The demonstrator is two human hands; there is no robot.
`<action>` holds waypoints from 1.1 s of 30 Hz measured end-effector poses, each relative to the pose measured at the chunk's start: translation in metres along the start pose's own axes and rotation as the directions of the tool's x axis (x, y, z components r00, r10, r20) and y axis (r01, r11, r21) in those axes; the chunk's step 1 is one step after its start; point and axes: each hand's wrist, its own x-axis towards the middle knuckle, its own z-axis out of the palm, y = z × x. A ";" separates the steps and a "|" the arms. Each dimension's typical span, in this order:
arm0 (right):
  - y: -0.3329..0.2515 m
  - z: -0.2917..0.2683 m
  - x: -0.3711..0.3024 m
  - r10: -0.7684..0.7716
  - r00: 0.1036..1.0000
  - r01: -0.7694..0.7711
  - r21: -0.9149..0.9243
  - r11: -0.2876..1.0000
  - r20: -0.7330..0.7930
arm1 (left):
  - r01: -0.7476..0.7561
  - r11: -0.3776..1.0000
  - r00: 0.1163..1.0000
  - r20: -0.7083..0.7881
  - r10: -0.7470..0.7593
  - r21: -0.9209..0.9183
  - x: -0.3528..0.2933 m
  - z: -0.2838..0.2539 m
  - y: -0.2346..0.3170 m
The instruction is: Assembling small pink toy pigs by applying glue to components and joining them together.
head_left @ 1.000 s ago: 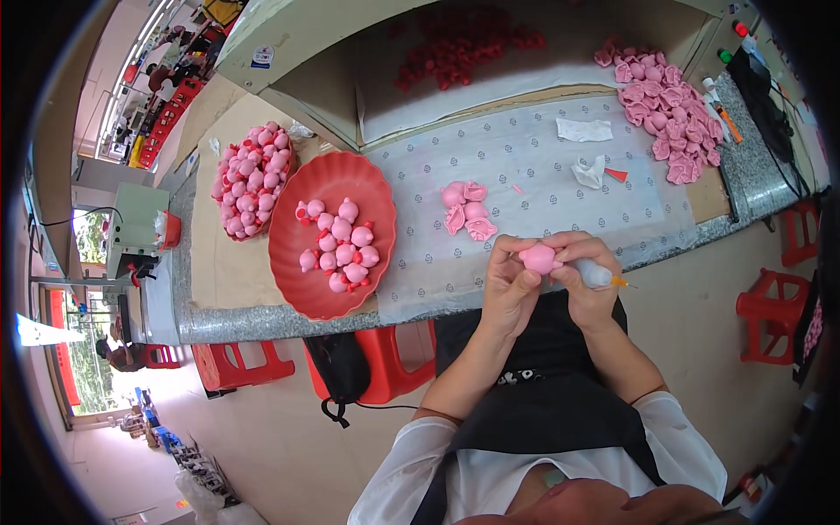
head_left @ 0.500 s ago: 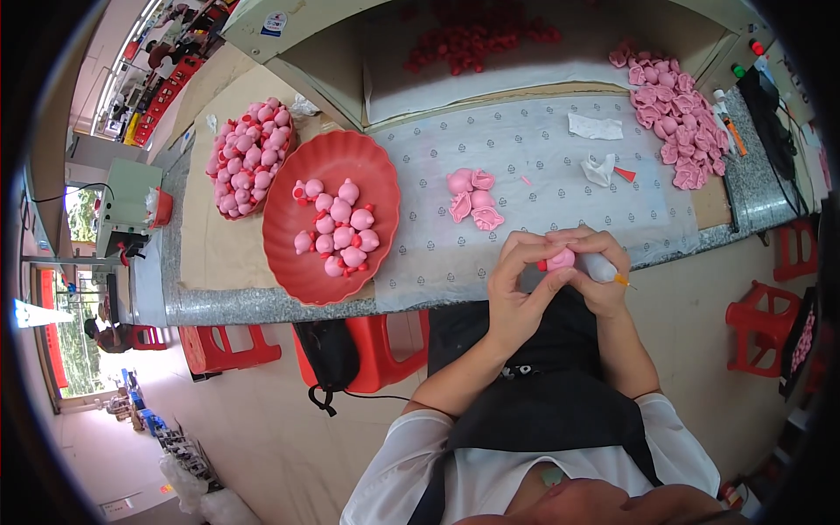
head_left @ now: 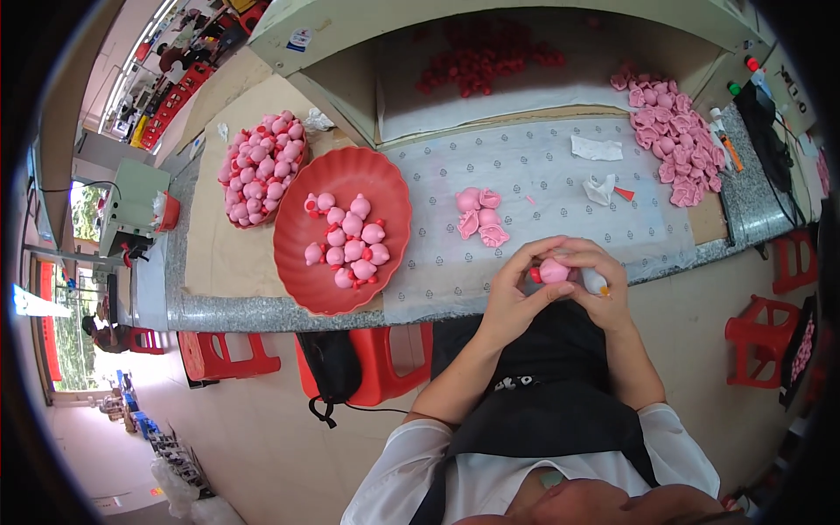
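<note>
Over the table's front edge my two hands meet around a small pink rubbery figure [head_left: 553,271] with a red part on its left side. My left hand [head_left: 514,296] is closed on the figure with fingertips and thumb. Fingers of my right hand [head_left: 610,273] also reach to the figure from the other side. In that right palm sits a small translucent squeeze bottle [head_left: 593,281] with an orange tip, pointing down toward me. Just beyond my hands, several loose pink ball-shaped and petal-shaped pieces [head_left: 480,216] lie on the paper-covered table [head_left: 429,278].
A red scalloped bowl [head_left: 302,284] with several pink-and-red figures stands to the left, beside a heaped basket of them [head_left: 262,166]. Pink pieces [head_left: 672,144] pile up at the back right. Red pieces [head_left: 481,66] lie under the shelf. Crumpled tissue [head_left: 599,189] and a red cone [head_left: 624,193] lie nearby.
The pink figure has turned and shows more of itself between my fingers. The bottle's tip has swung inward and down. The whole view has shifted slightly.
</note>
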 end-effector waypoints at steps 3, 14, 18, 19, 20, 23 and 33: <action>-0.002 -0.033 0.004 0.043 0.972 -0.095 -0.220 0.971 -0.232 | 0.090 0.989 0.996 -0.014 -0.093 -0.115 0.002 -0.011 0.009; 0.044 -0.145 -0.008 0.171 0.912 -0.252 -0.182 0.950 -0.372 | -0.180 0.984 0.921 -0.353 0.168 -0.002 0.001 -0.075 0.050; 0.028 -0.132 -0.006 -0.103 0.820 -0.130 -0.360 0.924 -0.563 | -0.227 0.970 0.884 -0.398 0.244 0.088 0.008 -0.090 0.063; 0.015 -0.132 0.000 -0.121 0.816 -0.115 -0.363 0.925 -0.565 | -0.243 0.966 0.885 -0.387 0.258 0.090 0.008 -0.098 0.065; -0.006 -0.133 0.004 -0.244 0.756 -0.071 -0.448 0.891 -0.607 | -0.194 0.980 0.907 -0.371 0.199 0.050 0.007 -0.109 0.064; -0.082 -0.149 0.041 -0.409 0.788 0.055 -0.610 0.791 -0.459 | -0.179 0.984 0.907 -0.390 0.159 -0.015 0.019 -0.117 0.072; -0.344 -0.079 0.378 -0.844 0.298 0.491 -0.830 -0.264 0.445 | -0.039 0.968 0.872 -0.464 0.154 0.249 0.018 -0.132 0.089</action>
